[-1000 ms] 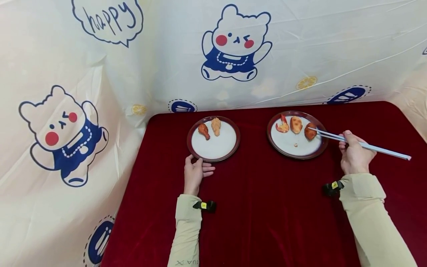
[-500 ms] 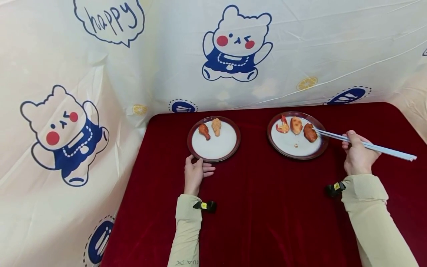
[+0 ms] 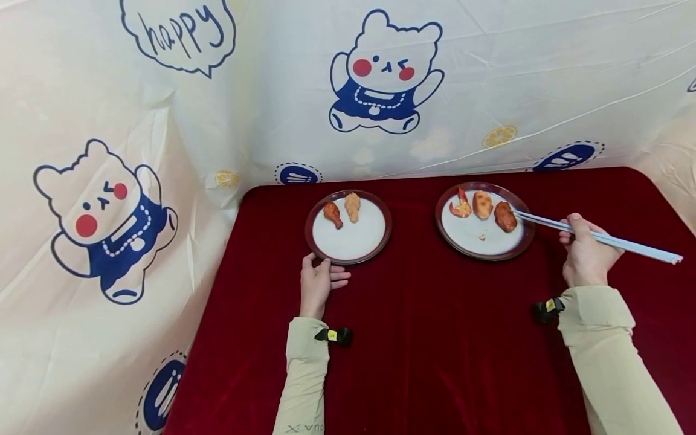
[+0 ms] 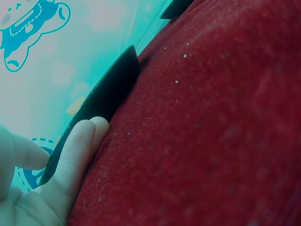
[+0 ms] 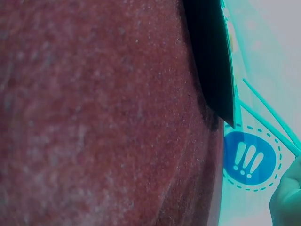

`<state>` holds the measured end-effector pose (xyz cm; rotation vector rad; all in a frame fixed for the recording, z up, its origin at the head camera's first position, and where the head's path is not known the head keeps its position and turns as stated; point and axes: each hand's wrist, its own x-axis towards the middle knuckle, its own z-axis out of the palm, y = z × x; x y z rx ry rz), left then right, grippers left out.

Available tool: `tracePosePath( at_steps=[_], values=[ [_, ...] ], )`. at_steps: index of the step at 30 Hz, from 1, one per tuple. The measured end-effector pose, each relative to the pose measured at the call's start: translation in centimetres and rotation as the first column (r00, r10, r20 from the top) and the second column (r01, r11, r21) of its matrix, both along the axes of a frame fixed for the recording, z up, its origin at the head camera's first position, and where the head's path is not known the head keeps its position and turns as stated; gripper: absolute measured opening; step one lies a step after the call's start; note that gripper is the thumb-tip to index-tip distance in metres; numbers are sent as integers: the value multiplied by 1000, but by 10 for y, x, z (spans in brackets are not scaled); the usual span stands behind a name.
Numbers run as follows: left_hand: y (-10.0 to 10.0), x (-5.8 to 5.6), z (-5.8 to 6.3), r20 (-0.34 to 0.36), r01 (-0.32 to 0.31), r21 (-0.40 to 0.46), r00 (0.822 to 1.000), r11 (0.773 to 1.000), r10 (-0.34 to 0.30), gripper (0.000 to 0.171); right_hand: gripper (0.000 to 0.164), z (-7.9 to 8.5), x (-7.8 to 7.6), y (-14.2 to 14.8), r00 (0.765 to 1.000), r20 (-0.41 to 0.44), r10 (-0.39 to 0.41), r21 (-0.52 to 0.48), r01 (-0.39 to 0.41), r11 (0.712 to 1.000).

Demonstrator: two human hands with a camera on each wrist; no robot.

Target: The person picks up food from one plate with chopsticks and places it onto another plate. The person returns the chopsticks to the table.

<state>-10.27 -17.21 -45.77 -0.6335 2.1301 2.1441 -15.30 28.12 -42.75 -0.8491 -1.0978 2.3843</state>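
Note:
Near the left plate (image 3: 348,243), my left hand (image 3: 316,286) touches the near rim, its fingers loosely extended; in the left wrist view the fingers (image 4: 75,146) lie along the dark side of the plate. A drumstick (image 3: 333,214) and a pale fried chicken piece (image 3: 352,207) lie on this plate. My right hand (image 3: 591,257) holds a pair of light blue chopsticks (image 3: 625,244). Their tips are at the right side of a browned chicken piece (image 3: 505,217) on the right plate (image 3: 497,244); whether they touch it I cannot tell. A golden oval piece (image 3: 482,205) and a shrimp (image 3: 461,207) lie beside it.
A dark red cloth (image 3: 435,332) covers the table under both plates. Behind and to the left hangs a white curtain (image 3: 283,72) with printed bears. A small crumb (image 3: 482,237) lies on the right plate.
My right hand and the chopsticks have drawn back slightly to the right, their tips off the top of the browned piece, which now looks turned over or tilted. My left hand stays put.

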Motion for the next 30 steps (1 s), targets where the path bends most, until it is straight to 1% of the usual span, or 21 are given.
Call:
tracePosePath(
  at_steps=[3, 6, 8, 14, 20, 23, 27, 30],
  values=[
    [-2, -2, -10, 0, -4, 10, 1000, 1000, 4, 56, 25, 1, 1, 1, 1000, 13, -16, 0, 16, 1000],
    [-5, -5, -23, 3, -10, 19, 1000, 1000, 9, 57, 27, 2, 2, 1, 1000, 5, -30, -2, 30, 1000],
    [-6, -6, -26, -5, -14, 13, 1000, 1000, 14, 57, 27, 4, 2, -1, 999, -12, -36, 4, 36, 999],
    [-4, -7, -28, -35, -29, 5, 999, 1000, 29, 55, 27, 12, -1, -13, 997, -70, -34, 29, 36, 999],
    [-5, -7, -28, -45, -23, 5, 999, 1000, 23, 55, 25, 15, -3, -28, 992, -126, -13, 47, 19, 999],
    [-6, -7, -28, -44, -18, 3, 999, 1000, 19, 54, 21, 17, -5, -40, 989, -145, -3, 66, 13, 998],
    [-6, -7, -29, -44, -14, 7, 999, 1000, 14, 54, 17, 20, -9, -59, 982, -190, 5, 82, 11, 997],
    [-6, -8, -30, -45, -16, 11, 999, 1000, 16, 55, 17, 20, -12, -76, 973, -228, 28, 113, -2, 994]
  ],
)
